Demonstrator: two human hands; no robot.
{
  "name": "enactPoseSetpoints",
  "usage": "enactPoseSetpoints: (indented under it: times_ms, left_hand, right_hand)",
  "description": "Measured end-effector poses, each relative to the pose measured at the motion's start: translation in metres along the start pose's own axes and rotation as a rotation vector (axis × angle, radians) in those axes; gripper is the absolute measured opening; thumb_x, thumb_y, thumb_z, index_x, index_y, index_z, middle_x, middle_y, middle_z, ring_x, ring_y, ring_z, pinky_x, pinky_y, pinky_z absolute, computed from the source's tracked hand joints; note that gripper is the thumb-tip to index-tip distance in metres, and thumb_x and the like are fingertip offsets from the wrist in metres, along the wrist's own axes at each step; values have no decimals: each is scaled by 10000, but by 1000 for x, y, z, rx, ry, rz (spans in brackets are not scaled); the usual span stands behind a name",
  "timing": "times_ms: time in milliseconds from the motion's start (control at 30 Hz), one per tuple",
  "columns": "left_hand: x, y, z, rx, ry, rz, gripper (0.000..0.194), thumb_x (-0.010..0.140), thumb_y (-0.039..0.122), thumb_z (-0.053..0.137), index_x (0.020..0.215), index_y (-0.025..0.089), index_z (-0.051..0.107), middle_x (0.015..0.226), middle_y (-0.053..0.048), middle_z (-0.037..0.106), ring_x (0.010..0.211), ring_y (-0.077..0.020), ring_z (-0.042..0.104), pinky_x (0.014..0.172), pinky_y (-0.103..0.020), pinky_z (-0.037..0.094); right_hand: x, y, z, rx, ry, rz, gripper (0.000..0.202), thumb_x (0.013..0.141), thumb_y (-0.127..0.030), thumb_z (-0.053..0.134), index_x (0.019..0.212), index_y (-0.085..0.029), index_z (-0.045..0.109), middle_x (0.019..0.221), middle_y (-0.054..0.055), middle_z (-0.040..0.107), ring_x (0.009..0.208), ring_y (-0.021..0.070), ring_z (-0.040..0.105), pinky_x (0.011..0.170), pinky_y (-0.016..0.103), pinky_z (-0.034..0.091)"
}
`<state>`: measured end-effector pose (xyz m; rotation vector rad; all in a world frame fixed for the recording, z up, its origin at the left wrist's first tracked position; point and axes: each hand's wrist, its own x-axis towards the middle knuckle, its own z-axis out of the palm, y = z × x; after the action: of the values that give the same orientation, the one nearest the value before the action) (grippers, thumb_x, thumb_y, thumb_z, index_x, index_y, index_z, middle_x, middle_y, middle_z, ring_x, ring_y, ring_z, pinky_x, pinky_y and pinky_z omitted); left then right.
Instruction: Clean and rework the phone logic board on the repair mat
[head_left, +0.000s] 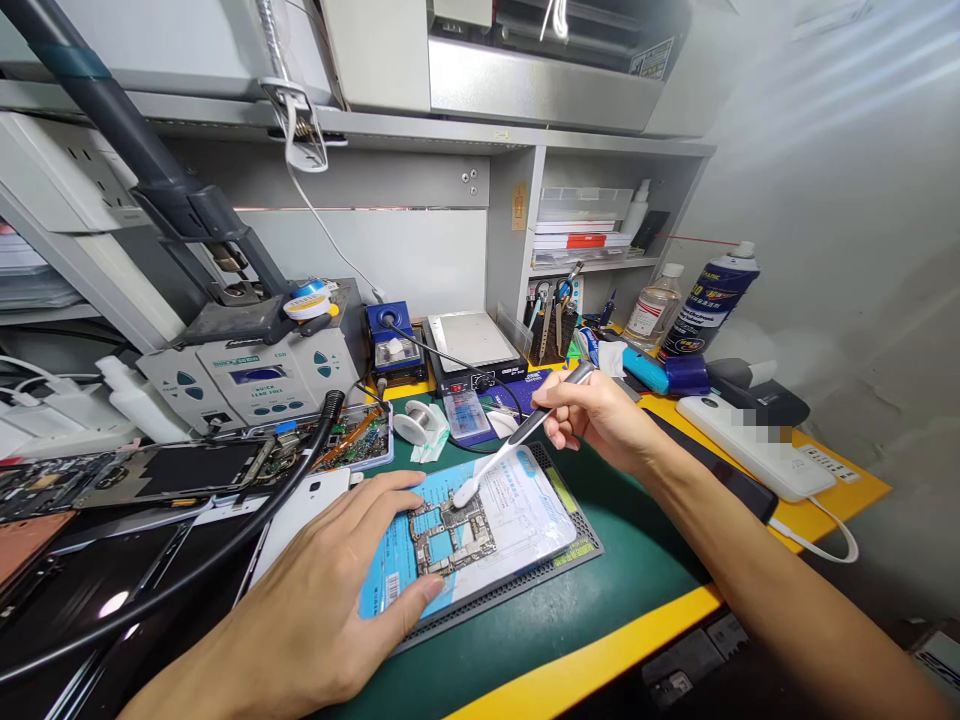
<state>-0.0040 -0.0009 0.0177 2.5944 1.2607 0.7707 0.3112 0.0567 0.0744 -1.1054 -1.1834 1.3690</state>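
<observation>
- Circuit board (477,530): lies on blue-and-white packet (534,505)
- Brush (501,455): white head contacts board's upper part
- Right hand (574,408): fingers closed around brush's dark handle
- Left hand (341,570): grip wide, thumb and fingertips at board's near and far edges
- Packet: rests on dark perforated pad (589,548), above green mat (540,625)

Grey metal shelving (517,140) over a green-topped desk (517,640) — yellow edging (592,655), pale hazy wall (847,200)
</observation>
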Motion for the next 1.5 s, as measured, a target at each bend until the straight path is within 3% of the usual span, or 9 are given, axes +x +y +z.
enactPoseSetpoints:
  times_ms: [600,933,1500]
  left_hand:
    - [-1,0,0,9,-20,-21,443,991,612,613,1361,376,561,1527,19,627,1386,-236,627,1184,-414,516]
    - [0,1,0,-3,-22,-20,433,985,603,622,1344,369,567,1493,7,645,1356,-235,646,1169,-401,525]
    - [0,-1,0,-12,9,1,461,964,583,664,1338,319,615,1487,-51,664,1334,-276,678,1157,-415,558]
  right_hand:
    - [3,0,-10,9,66,-68,255,665,-304,837,625,-185,615,462,3,621,359,105,532,341,174,345]
    - [-5,4,9,-1,-116,-34,448,663,-463,970,708,-163,641,570,25,689,438,128,633,350,157,376]
    - [-1,0,1,-14,4,-19,303,643,-361,889,654,-165,659,493,31,652,390,130,583,348,180,354]
